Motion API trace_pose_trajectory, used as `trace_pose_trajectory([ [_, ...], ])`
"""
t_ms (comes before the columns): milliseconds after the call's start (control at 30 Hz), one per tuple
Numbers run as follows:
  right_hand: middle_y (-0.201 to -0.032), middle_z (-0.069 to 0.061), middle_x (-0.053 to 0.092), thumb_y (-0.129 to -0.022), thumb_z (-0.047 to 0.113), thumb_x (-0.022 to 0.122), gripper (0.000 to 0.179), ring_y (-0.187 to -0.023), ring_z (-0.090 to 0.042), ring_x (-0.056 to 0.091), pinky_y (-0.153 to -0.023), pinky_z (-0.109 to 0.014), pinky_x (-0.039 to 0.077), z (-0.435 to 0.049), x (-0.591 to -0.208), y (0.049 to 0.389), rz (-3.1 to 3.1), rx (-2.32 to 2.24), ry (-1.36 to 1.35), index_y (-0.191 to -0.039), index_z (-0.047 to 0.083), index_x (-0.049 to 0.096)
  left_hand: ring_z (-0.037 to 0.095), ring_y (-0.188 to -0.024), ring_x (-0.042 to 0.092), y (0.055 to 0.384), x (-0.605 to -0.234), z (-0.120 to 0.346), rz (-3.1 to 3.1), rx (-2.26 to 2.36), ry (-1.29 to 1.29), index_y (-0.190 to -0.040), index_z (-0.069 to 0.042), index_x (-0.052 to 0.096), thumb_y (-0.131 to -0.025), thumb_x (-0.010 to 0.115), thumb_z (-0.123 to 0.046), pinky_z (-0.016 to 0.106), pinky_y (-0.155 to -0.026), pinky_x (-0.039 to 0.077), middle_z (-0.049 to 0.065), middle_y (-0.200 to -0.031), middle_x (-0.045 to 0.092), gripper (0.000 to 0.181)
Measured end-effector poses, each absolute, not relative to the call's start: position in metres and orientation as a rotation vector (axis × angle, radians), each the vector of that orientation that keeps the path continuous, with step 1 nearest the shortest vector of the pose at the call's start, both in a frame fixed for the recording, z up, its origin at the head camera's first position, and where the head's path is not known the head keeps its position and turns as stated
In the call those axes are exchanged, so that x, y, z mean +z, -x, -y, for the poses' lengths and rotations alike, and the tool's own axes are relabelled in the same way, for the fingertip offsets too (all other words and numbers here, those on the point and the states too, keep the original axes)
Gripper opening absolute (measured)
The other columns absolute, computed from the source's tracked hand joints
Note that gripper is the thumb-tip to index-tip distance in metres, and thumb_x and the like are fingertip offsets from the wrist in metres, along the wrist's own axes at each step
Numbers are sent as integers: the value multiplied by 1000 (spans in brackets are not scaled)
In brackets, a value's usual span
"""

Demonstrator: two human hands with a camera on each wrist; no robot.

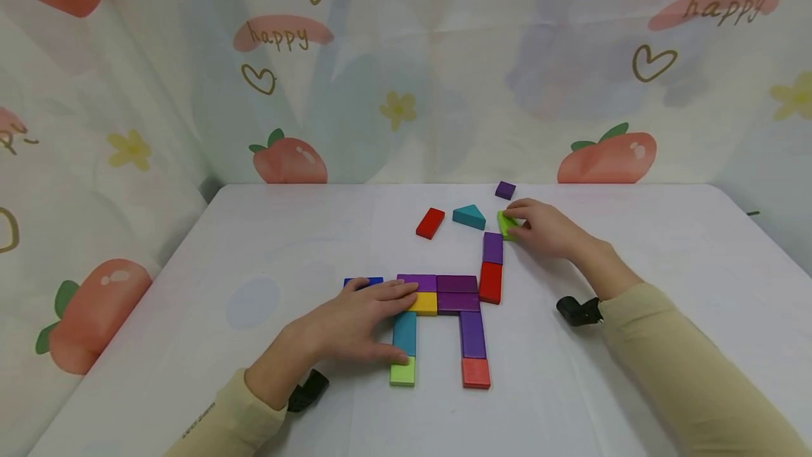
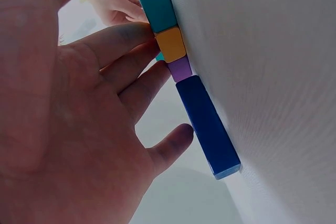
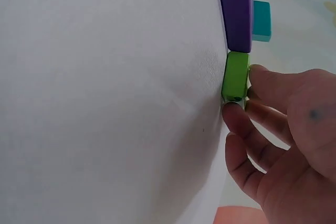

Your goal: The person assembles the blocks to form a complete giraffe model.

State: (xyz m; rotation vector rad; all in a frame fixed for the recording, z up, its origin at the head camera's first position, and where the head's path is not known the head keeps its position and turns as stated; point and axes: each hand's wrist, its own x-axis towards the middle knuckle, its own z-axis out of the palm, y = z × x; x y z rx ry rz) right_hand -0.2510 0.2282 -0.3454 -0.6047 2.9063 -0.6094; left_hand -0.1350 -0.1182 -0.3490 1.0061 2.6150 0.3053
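Note:
In the head view, my right hand (image 1: 550, 231) pinches a green block (image 1: 505, 221) between thumb and fingertips on the table. The right wrist view shows that block against the end of a purple block (image 3: 239, 17). A red block (image 1: 490, 283) continues that column. My left hand (image 1: 352, 321) lies with extended fingers over joined blocks, its fingertips touching a yellow block (image 1: 426, 304) and its thumb by a light green block (image 1: 402, 376). Partly under the hand are a teal block (image 1: 404, 336) and a blue block (image 2: 207, 127).
Purple blocks (image 1: 457, 285) form the right of the row, with a purple block (image 1: 472, 336) and a light red block (image 1: 476, 374) below. Toward the back lie a red block (image 1: 430, 223), a teal triangle (image 1: 469, 216) and a small purple block (image 1: 505, 190). A printed curtain (image 1: 444, 90) stands behind.

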Motion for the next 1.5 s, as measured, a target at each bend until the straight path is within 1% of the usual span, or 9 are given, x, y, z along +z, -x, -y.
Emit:
trace_pose_trajectory([
  [100, -139, -33, 48, -100, 6, 61, 44, -132, -50, 41, -108, -60, 36, -226, -345, 253, -2904, -602, 612, -138, -13, 52, 17, -151, 21, 136, -349, 118, -2615, 299, -1008, -157, -20, 40, -85, 71, -60, 59, -118, 15, -8, -164, 28, 89],
  [400, -142, -35, 44, -101, 7, 59, 46, -133, -51, 38, -109, -60, 34, -230, -345, 260, -2911, -579, 557, -141, -14, 48, 17, -151, 20, 137, -349, 117, -2607, 301, -1016, -157, -20, 39, -85, 71, -61, 59, -118, 15, -9, -164, 27, 89],
  [633, -145, -35, 41, -101, 5, 57, 46, -136, -52, 35, -111, -59, 33, -221, -344, 263, -2884, -609, 561, -142, -14, 46, 16, -151, 20, 137, -349, 118, -2603, 308, -1002, -157, -20, 39, -85, 71, -61, 59, -118, 15, -9, -164, 27, 89],
  [767, -143, -35, 43, -101, 6, 58, 45, -135, -52, 37, -111, -59, 33, -215, -345, 263, -2889, -601, 620, -140, -16, 48, 17, -151, 20, 136, -349, 118, -2598, 314, -993, -157, -20, 39, -85, 72, -60, 58, -118, 14, -9, -164, 27, 89],
  [867, -143, -36, 43, -101, 9, 60, 47, -134, -52, 38, -110, -59, 33, -212, -345, 262, -2883, -595, 638, -139, -16, 49, 17, -151, 20, 137, -349, 118, -2599, 311, -1001, -157, -20, 39, -85, 71, -60, 58, -118, 15, -9, -164, 27, 89],
  [933, -144, -36, 41, -101, 13, 61, 50, -133, -51, 41, -109, -59, 36, -211, -345, 263, -2866, -599, 625, -140, -16, 48, 17, -151, 20, 137, -349, 118, -2600, 308, -1009, -157, -20, 38, -85, 71, -60, 58, -118, 15, -9, -164, 27, 89],
  [1100, -146, -34, 38, -99, 23, 66, 61, -118, -43, 52, -102, -53, 47, -210, -347, 263, -2833, -611, 597, -143, -14, 46, 17, -151, 20, 137, -348, 119, -2605, 305, -1013, -157, -20, 39, -85, 71, -60, 59, -118, 15, -9, -164, 27, 89],
  [1200, -146, -34, 38, -98, 27, 68, 65, -113, -40, 54, -99, -51, 49, -209, -346, 262, -2832, -613, 604, -143, -15, 45, 17, -151, 20, 137, -348, 119, -2608, 303, -1006, -157, -20, 39, -85, 71, -60, 59, -118, 15, -9, -164, 27, 89],
  [1500, -143, -34, 39, -99, 23, 67, 61, -114, -41, 55, -101, -52, 48, -209, -345, 257, -2823, -625, 605, -141, -16, 46, 17, -151, 20, 137, -350, 118, -2608, 300, -998, -157, -20, 38, -85, 71, -60, 59, -118, 15, -9, -164, 27, 89],
])
